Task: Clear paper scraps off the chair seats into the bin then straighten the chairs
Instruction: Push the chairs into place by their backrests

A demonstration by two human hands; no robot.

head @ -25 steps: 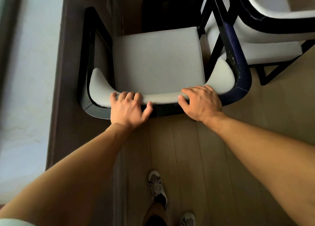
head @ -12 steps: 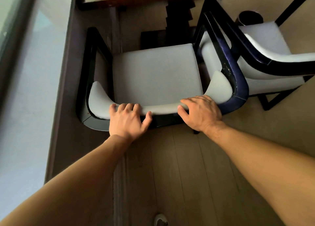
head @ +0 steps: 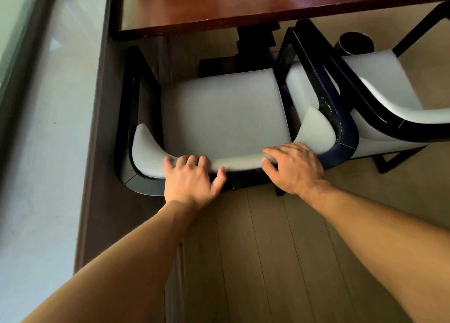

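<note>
Both hands are on the curved back of the near chair, a black-framed armchair with a pale grey padded seat (head: pixel 225 113) and a matching grey backrest pad. The left hand (head: pixel 188 179) has its fingers (head: pixel 192 160) curled over the top edge of the backrest pad, with the thumb hooked underneath against the dark frame, so it's gripping the back. The right hand (head: pixel 295 168) does the same further along toward the right corner of the back, fingers wrapped over the rim and thumb tucked under.

The chair faces a reddish-brown glossy wooden table (head: pixel 243 3), seat front pointing at the table's dark stepped pedestal base (head: pixel 255 45), which sits just beyond the seat. The seat front is near the table edge but I can't tell if it's under it.

Just beside it on the right is a second black-framed chair with a white padded seat (head: pixel 379 79); its frame sits right up against the near chair's right arm, maybe touching, hard to say. It looks turned at an angle compared with the near one. Past that seat there's a dark round bin (head: pixel 354 43) standing on the floor, partly hidden behind the cushion.

Pale wood plank floor (head: pixel 280 261) underfoot, and a grey strip runs along the left.
</note>
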